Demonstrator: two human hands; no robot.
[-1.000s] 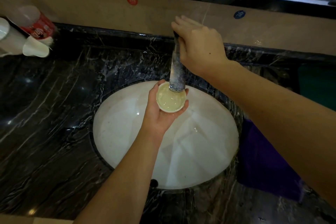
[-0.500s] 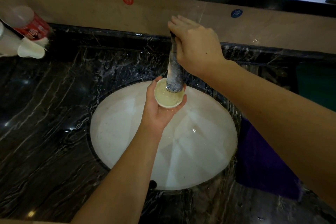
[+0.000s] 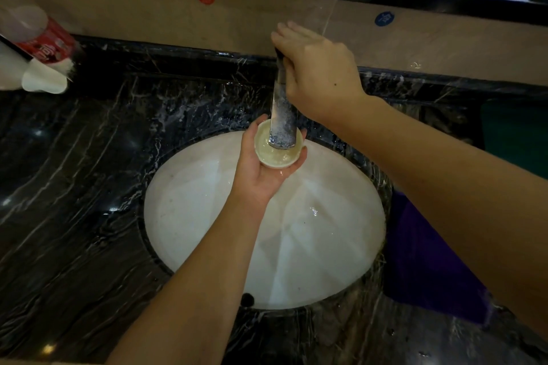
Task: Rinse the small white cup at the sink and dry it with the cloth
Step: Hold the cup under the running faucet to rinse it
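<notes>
At far left, a red-labelled bottle point(image 3: 41, 41) and white paper cups point(image 3: 44, 81) lie on the dark marble desk point(image 3: 74, 187). The left hand point(image 3: 264, 169) reaches over the white sink point(image 3: 207, 216), palm up, its fingers point(image 3: 301, 154) curled around the small white cup point(image 3: 277, 154), which sits upright with liquid inside, directly under the spout of the metal tap point(image 3: 283, 115). The right hand point(image 3: 317, 71) rests on top of the tap, fingers closed around it. Right of the sink, a purple cloth point(image 3: 427, 270) lies on the desk.
</notes>
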